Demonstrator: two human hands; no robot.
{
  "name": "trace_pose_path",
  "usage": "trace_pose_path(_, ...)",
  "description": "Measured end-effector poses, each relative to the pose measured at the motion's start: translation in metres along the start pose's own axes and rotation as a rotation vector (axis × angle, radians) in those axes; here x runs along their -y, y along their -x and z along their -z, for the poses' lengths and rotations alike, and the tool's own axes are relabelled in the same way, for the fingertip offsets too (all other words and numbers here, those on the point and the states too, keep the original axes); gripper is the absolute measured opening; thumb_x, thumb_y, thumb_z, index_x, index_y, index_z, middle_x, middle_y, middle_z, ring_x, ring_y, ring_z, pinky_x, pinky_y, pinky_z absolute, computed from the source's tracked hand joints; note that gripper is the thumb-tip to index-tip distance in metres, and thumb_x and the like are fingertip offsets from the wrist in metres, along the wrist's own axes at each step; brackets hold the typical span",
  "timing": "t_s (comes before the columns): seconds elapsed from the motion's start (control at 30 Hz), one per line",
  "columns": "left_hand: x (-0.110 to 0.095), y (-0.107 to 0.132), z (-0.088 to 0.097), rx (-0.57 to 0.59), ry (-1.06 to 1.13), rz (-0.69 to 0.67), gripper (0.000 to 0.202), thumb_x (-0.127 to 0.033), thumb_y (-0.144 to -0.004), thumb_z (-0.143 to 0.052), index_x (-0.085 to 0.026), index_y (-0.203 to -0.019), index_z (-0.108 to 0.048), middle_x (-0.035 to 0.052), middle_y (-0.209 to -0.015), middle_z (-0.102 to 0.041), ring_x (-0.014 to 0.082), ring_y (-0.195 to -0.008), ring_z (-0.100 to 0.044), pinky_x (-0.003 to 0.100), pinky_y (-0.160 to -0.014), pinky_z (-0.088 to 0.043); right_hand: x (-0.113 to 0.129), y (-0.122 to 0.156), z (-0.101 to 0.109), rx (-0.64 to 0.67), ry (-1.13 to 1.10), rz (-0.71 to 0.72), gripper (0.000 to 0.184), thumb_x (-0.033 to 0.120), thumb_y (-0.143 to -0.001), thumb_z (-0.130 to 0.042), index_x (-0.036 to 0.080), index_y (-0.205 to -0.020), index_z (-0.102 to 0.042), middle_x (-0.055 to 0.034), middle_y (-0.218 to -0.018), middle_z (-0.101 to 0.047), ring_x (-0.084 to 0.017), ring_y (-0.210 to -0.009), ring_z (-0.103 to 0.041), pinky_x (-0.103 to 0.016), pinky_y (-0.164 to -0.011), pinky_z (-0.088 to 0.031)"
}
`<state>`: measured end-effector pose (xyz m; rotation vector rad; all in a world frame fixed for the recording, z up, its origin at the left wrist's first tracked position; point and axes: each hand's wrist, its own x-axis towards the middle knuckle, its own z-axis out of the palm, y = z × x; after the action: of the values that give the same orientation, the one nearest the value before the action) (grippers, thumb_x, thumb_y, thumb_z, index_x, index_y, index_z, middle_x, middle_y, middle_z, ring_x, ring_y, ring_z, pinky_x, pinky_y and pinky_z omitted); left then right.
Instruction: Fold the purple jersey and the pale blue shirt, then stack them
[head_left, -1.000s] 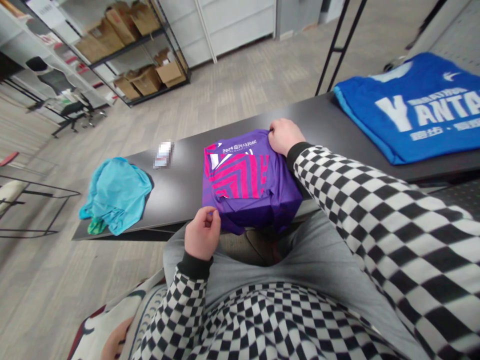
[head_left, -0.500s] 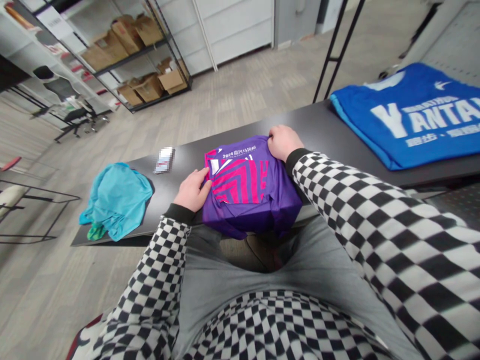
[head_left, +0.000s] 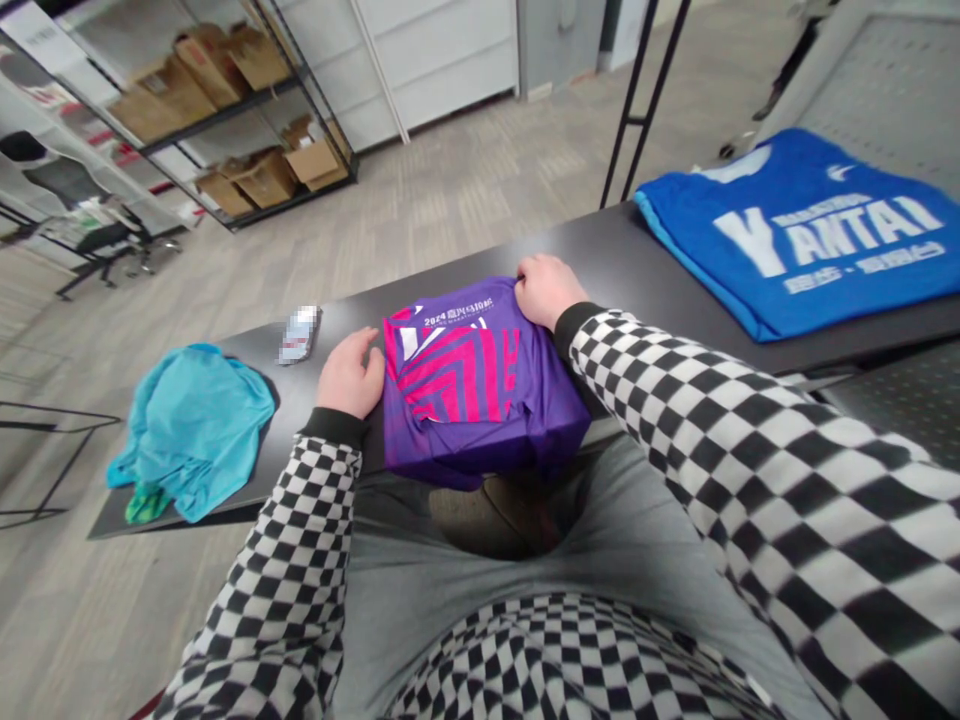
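1. Folded purple T-shirt (head_left: 480, 395) on black table (head_left: 637, 240), mid-edge;
2. L hand (head_left: 347, 374) open, flat at shirt's left edge; no grasp;
3. R hand (head_left: 546, 290) curled on far edge; grip unclear;
4. Prob. light, soft; best hold: side folds.

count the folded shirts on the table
2. A purple and pink T-shirt lies folded under the right hand, beside the left hand; a blue T-shirt lies folded at the right end of the black table.
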<state>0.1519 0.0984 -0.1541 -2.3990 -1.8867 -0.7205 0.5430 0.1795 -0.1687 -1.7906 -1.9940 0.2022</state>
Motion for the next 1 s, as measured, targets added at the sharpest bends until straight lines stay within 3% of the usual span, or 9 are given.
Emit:
trace_pose_path(0.07, -0.002, -0.017, -0.002, 0.093, 0.02, -0.093, 0.055, -0.033, -0.11, -0.05, -0.019, -0.159, -0.07, 0.0121, -0.166, -0.069, 0.0315, -0.158, -0.061, 0.052, -0.139, -0.041, 0.0, 0.0, 0.001, -0.003, -0.001, 0.004, 0.046, 0.034, -0.111, -0.044, 0.014, -0.133, -0.079, -0.0264, -0.137, -0.075, -0.046, -0.131, -0.064, -0.062, -0.117, -0.048)
trace_pose_path(0.17, -0.002, -0.029, -0.01, 0.226, 0.012, -0.118, 0.052, -0.037, -0.108, -0.054, -0.02, -0.152, -0.076, 0.0114, -0.16, -0.074, 0.0333, -0.154, -0.064, 0.052, -0.137, -0.045, 0.001, 0.001, 0.002, -0.011, 0.004, -0.002, 0.046, 0.035, -0.112, -0.044, 0.015, -0.132, -0.08, -0.0252, -0.135, -0.076, -0.045, -0.129, -0.065, -0.061, -0.117, -0.049)
trace_pose_path(0.3, 0.007, -0.02, -0.022, 0.214, 0.03, -0.07, 0.056, -0.037, -0.106, -0.056, -0.017, -0.155, -0.074, 0.0141, -0.168, -0.067, 0.0349, -0.16, -0.059, 0.055, -0.139, -0.043, 0.001, 0.001, 0.003, -0.001, 0.005, -0.001, 0.045, 0.032, -0.111, -0.044, 0.015, -0.13, -0.081, -0.0258, -0.135, -0.075, -0.045, -0.129, -0.065, -0.06, -0.116, -0.049)
trace_pose_path(0.43, 0.015, -0.013, -0.024, 0.218, 0.035, 0.042, 0.064, -0.041, -0.109, -0.057, -0.018, -0.168, -0.062, 0.0164, -0.179, -0.055, 0.0425, -0.168, -0.048, 0.073, -0.139, -0.032, -0.002, -0.001, -0.001, 0.022, 0.023, 0.001, 0.049, 0.037, -0.113, -0.045, 0.012, -0.139, -0.077, -0.0271, -0.143, -0.072, -0.047, -0.134, -0.062, -0.061, -0.12, -0.045)
trace_pose_path(0.53, 0.011, -0.016, -0.02, 0.227, -0.011, 0.147, 0.069, -0.045, -0.113, -0.053, -0.02, -0.176, -0.052, 0.0167, -0.185, -0.045, 0.0467, -0.172, -0.04, 0.081, -0.137, -0.026, -0.005, -0.003, -0.006, 0.035, 0.033, 0.011, 0.052, 0.042, -0.114, -0.046, 0.01, -0.144, -0.074, -0.0286, -0.147, -0.07, -0.047, -0.137, -0.061, -0.061, -0.123, -0.044)
trace_pose_path(0.7, -0.003, -0.018, -0.012, 0.307, -0.146, 0.211, 0.069, -0.052, -0.116, -0.037, -0.026, -0.179, -0.049, 0.0124, -0.189, -0.039, 0.0477, -0.175, -0.031, 0.084, -0.137, -0.022, -0.005, -0.004, -0.008, -0.02, 0.001, 0.025, 0.044, 0.029, -0.113, -0.044, 0.006, -0.128, -0.079, -0.0287, -0.136, -0.074, -0.044, -0.133, -0.064, -0.058, -0.121, -0.046)
trace_pose_path(0.9, 0.003, -0.018, -0.017, 0.241, -0.102, 0.256, 0.07, -0.053, -0.113, -0.045, -0.022, -0.175, -0.055, 0.0195, -0.185, -0.044, 0.0531, -0.17, -0.037, 0.088, -0.133, -0.025, -0.003, -0.001, -0.004, -0.035, -0.005, 0.011, 0.041, 0.022, -0.11, -0.045, 0.007, -0.127, -0.079, -0.0271, -0.135, -0.075, -0.041, -0.131, -0.067, -0.059, -0.122, -0.047)
trace_pose_path(1.0, 0.009, -0.011, -0.016, 0.049, 0.021, 0.24, 0.061, -0.045, -0.11, -0.053, -0.02, -0.164, -0.065, 0.0211, -0.171, -0.061, 0.0442, -0.161, -0.054, 0.074, -0.136, -0.034, -0.002, -0.001, -0.004, -0.03, 0.0, 0.013, 0.04, 0.021, -0.11, -0.044, 0.008, -0.128, -0.078, -0.0269, -0.135, -0.075, -0.041, -0.131, -0.067, -0.061, -0.121, -0.048)
